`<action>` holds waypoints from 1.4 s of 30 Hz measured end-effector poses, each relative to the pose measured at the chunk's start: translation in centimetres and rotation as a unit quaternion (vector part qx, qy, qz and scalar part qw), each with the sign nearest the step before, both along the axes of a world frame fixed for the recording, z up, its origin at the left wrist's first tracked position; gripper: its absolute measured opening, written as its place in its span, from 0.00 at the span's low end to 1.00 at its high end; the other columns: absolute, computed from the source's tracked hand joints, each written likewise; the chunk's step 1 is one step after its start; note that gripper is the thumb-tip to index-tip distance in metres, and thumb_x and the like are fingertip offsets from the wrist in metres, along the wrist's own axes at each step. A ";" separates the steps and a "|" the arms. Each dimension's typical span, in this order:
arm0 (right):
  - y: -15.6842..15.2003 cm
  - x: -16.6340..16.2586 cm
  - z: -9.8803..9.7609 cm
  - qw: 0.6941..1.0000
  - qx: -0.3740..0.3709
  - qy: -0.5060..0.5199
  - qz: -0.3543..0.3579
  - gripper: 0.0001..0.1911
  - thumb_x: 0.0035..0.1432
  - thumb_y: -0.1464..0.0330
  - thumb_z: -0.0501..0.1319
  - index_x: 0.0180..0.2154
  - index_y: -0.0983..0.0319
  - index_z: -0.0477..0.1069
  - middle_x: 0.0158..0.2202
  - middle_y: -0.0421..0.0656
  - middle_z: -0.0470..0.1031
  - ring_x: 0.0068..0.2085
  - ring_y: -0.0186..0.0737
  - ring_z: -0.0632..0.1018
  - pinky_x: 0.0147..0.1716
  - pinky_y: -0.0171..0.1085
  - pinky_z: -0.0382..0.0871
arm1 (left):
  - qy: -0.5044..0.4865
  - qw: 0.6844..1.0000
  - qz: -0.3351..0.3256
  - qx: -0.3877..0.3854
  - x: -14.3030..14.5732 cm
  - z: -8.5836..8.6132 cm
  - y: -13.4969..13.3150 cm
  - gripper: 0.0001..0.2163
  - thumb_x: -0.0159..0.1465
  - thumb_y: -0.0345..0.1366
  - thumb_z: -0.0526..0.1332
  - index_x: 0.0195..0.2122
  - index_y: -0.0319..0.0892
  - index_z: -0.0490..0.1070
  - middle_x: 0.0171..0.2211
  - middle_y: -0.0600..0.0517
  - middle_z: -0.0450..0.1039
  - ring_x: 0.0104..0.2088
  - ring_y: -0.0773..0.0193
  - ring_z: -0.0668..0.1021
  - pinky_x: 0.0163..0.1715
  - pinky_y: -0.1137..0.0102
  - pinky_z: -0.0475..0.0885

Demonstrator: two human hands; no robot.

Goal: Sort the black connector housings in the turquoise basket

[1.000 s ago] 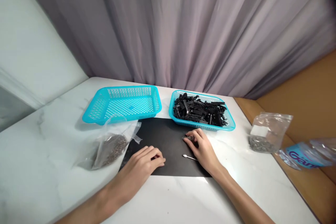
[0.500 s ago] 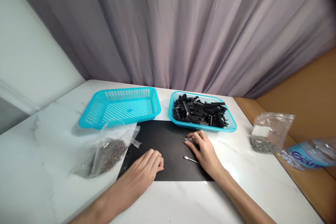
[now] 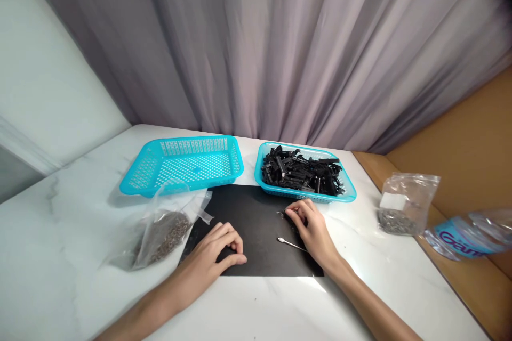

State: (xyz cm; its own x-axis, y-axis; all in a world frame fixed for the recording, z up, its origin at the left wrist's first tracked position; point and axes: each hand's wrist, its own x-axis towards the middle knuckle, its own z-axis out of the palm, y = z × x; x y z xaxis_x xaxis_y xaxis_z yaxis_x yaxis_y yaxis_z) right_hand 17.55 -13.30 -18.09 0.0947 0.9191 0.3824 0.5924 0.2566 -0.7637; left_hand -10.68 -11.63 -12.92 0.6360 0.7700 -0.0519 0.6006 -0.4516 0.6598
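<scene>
My left hand (image 3: 214, 253) rests on the near left part of a black mat (image 3: 256, 226), its fingers curled under; what is inside them is hidden. On the mat's far right my right hand (image 3: 312, 229) pinches at a small heap of metal bits (image 3: 285, 214). A thin metal pin (image 3: 290, 243) lies on the mat just left of that hand. Beyond the mat stand two blue baskets: the left one (image 3: 184, 162) has nothing in it, the right one (image 3: 348, 192) is heaped with black plastic parts (image 3: 302, 171).
A clear bag of small metal pieces (image 3: 162, 229) lies left of the mat. Another clear bag (image 3: 404, 205) with metal pieces sits at the right, near a plastic bottle (image 3: 468, 234). White marble table (image 3: 60, 234); brown board on the right; grey curtain behind.
My left hand has curled its fingers further and drawn back a little. My right hand stays at the heap of metal bits, its fingers closing into a pinch.
</scene>
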 end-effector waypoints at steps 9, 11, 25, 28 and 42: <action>0.0 0.4 0.0 0.999 0.042 -0.010 -0.018 0.16 0.71 0.55 0.57 0.39 0.59 0.75 0.36 0.43 0.69 0.33 0.40 0.70 0.36 0.39 0.68 | 0.002 0.993 -0.052 0.106 0.1 -0.1 -1.6 0.08 0.75 0.35 0.56 0.36 0.43 0.67 0.37 0.54 0.71 0.39 0.62 0.74 0.41 0.67 0.68; 0.0 0.3 -0.2 0.999 0.041 -0.011 -0.010 0.17 0.71 0.55 0.57 0.39 0.59 0.75 0.36 0.44 0.70 0.34 0.40 0.70 0.36 0.39 0.68 | -0.028 0.985 -0.059 0.157 -0.2 1.4 -1.7 0.08 0.76 0.34 0.54 0.38 0.44 0.68 0.38 0.54 0.71 0.39 0.63 0.75 0.42 0.68 0.69; 0.0 -0.1 -0.5 0.999 0.048 -0.013 0.013 0.17 0.73 0.55 0.54 0.40 0.59 0.75 0.38 0.46 0.71 0.36 0.42 0.72 0.37 0.40 0.69 | 0.095 0.908 0.073 0.401 -8.3 10.1 6.0 0.22 0.74 0.55 0.50 0.39 0.51 0.81 0.41 0.52 0.78 0.45 0.53 0.71 0.47 0.59 0.67; 0.2 0.0 -0.2 0.999 0.047 0.003 0.007 0.18 0.72 0.54 0.55 0.39 0.59 0.75 0.38 0.46 0.72 0.36 0.42 0.73 0.37 0.40 0.70 | 0.063 0.881 0.080 0.463 -7.1 10.2 5.1 0.22 0.76 0.50 0.48 0.40 0.48 0.80 0.41 0.50 0.79 0.44 0.52 0.72 0.48 0.57 0.68; 0.3 0.3 1.4 0.997 0.041 0.066 -0.018 0.14 0.69 0.57 0.61 0.37 0.59 0.77 0.34 0.42 0.73 0.33 0.39 0.72 0.35 0.37 0.67 | -0.232 0.971 0.063 0.011 11.0 0.0 3.6 0.17 0.74 0.48 0.53 0.42 0.43 0.76 0.44 0.47 0.78 0.47 0.56 0.80 0.50 0.63 0.71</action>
